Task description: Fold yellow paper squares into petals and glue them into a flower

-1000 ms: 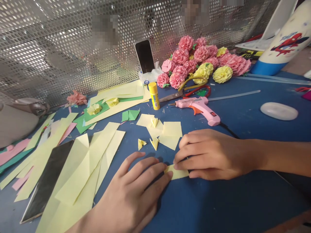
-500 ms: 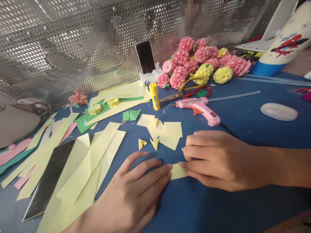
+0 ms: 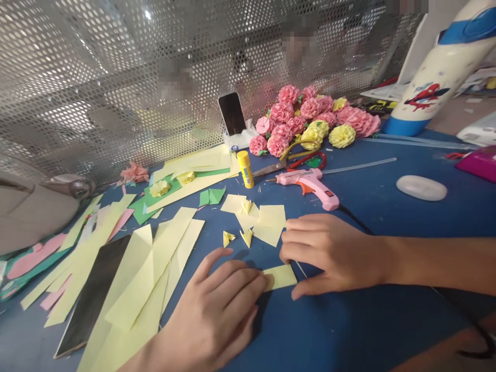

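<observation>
A small folded yellow paper piece (image 3: pixel 282 277) lies on the blue table. The fingertips of my left hand (image 3: pixel 222 305) press on its left end, and that hand's fingers are wrapped loosely with the index finger lifted. Just beyond the paper's right end is my right hand (image 3: pixel 320 253), its thumb apart from the curled fingers; a thin pale sliver shows between thumb and fingers. Yellow paper squares (image 3: pixel 270 221) and small folded yellow pieces (image 3: pixel 246 236) lie beyond my hands.
Yellow strips (image 3: pixel 155 274) and a dark flat object (image 3: pixel 93 294) lie left. Behind are a glue stick (image 3: pixel 245 170), scissors (image 3: pixel 271 168), a pink glue gun (image 3: pixel 312 183), paper flowers (image 3: pixel 284 113), a phone (image 3: pixel 232 113), a white oval object (image 3: pixel 421 187) and a bottle (image 3: pixel 434 82).
My right thumb has come away from the paper's right end and opened from the fingers. More of the yellow piece shows. The camera view has shifted.
</observation>
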Demonstrator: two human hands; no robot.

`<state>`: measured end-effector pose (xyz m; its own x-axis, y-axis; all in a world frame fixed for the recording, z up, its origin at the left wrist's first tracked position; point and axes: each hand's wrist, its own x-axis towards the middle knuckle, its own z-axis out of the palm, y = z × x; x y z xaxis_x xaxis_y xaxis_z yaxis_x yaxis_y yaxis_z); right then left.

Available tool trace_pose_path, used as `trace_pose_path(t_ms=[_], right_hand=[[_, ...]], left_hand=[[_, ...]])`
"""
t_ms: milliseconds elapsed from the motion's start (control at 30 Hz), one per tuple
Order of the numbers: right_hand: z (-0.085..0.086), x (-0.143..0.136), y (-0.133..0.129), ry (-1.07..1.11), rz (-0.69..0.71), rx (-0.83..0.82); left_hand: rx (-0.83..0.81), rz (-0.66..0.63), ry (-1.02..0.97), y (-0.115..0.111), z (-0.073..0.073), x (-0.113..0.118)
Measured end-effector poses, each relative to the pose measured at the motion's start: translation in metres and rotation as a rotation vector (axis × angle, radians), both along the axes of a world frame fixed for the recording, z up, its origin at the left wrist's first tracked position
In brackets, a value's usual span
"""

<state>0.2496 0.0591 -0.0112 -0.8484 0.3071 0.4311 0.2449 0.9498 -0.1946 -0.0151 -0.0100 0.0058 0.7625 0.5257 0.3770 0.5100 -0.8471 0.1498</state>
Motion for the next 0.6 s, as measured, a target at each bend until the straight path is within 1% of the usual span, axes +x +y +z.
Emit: trace_pose_path(t_ms=[100, 233, 367, 467, 600], right_hand=[[-0.0058, -0.002, 0.002, 0.031, -0.01, -0.103], [-0.0072, -0.0024, 0.0036, 0.018, 0.003, -0.195], [-0.0065, -0.003, 0.0039, 0.027, -0.014, -0.206], [-0.0049, -0.004, 0.0033, 0.046, -0.03, -0.222], [-0.0026, -0.0044, 0.0029, 0.07, -0.06, -0.263]], left_hand=[[0.0, 0.002, -0.012, -0.0007, 0.0001, 0.0005], [-0.007, -0.018, 0.012, -0.0013, -0.0046, -0.0026], [0.032, -0.005, 0.074, -0.0008, -0.0083, -0.0029], [-0.002, 0.023, 0.091, -0.0002, -0.0084, -0.0021], [-0.054, 0.028, 0.062, 0.0008, -0.007, -0.0027]])
